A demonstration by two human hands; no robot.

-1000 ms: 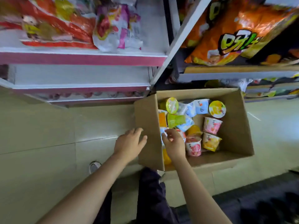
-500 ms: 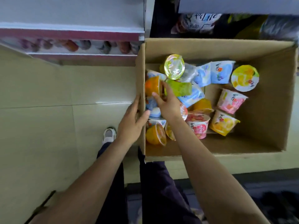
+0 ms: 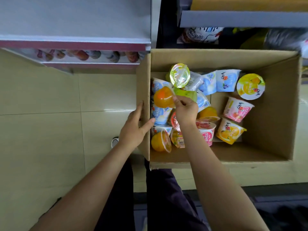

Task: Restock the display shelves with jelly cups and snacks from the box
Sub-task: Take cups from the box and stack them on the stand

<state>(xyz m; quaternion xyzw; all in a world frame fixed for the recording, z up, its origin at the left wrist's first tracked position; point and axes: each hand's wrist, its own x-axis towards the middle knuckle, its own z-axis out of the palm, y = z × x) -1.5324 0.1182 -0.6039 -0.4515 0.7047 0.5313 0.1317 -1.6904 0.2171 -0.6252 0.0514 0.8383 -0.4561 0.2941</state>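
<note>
1. Looking straight down into an open cardboard box sitting on the tiled floor, right up against the shelves.
2. The left hand grips the box's left wall, fingers outside and thumb hooked over the edge to the inside.
3. The right hand is down in the box, fingertips pinching the rim of an orange jelly cup near the left wall.
4. The rest of the box is a loose pile: a green-lidded cup tipped on its side, blue cups, a yellow-lidded cup, a pink cup and more orange ones near the front.
5. The bottom left shelf already has a row of jelly cups, kinda blurry.
6. On the right, a lower shelf holds snack bags in shadow.
</note>
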